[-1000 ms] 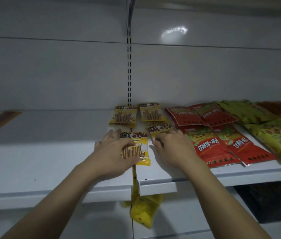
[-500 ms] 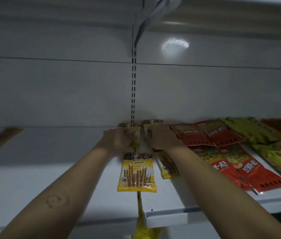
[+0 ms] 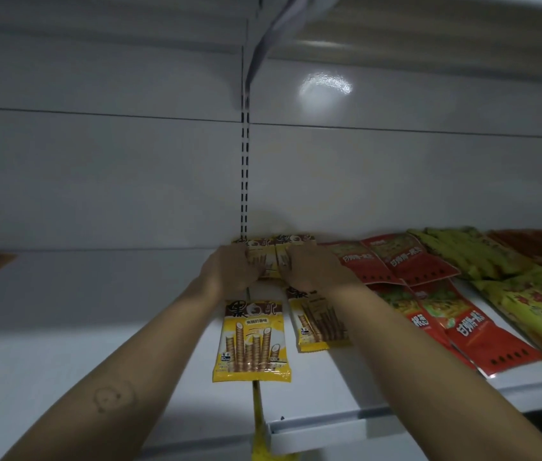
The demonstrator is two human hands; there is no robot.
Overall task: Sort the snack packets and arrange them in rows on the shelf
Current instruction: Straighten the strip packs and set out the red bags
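Both arms have stretched from the front of the white metal shelf (image 3: pixel 63 344) to its back. The left hand (image 3: pixel 229 269) now rests on the rear-left yellow-and-brown foil packet of wafer sticks (image 3: pixel 260 257), and the right hand (image 3: pixel 316 269) on its rear-right twin (image 3: pixel 296 242). Those two packets, a moment ago apart and askew, now lie edge to edge, hard up against the back panel. Each hand shows me its knuckles, with the fingers bent down over its packet. Whether they pinch the foil or only press it flat, I cannot tell. The front pair the hands were working on a second ago lies released: the front-left yellow packet (image 3: pixel 252 341) lies straight, and the front-right yellow packet (image 3: pixel 319 322) is slightly turned and partly under the right forearm. It looks to me as if the yellow group is nearly squared into two rows beside the glossy red pouches (image 3: pixel 399 261), leaving that crooked front-right one to straighten. Another yellow bag (image 3: pixel 259 430) hangs in the gap below the shelf edge.
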